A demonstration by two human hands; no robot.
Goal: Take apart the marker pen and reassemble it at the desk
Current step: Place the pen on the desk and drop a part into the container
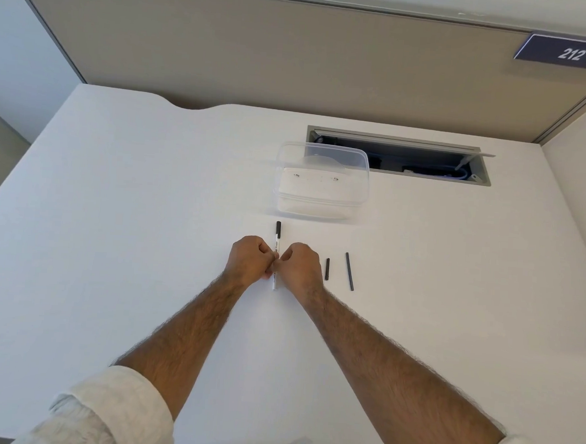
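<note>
On the white desk (114, 211) the person's left hand (249, 261) is curled into a near fist, its fingertips pinched on the white marker barrel (277, 245), which runs straight away from the person between the two hands. The barrel's black end (278, 227) sticks out past the knuckles on the far side, and its white near end shows just below the hands. Touching the barrel from the right, the right hand (301, 266) is curled as tightly, thumb and fingers closed on the same barrel. Just right of the barrel and close beside the right hand lies a short black piece (327, 269), and right of that, a little apart, a longer thin black rod (349, 271). Beyond the barrel, slightly right, stands a clear plastic container (321, 182).
</note>
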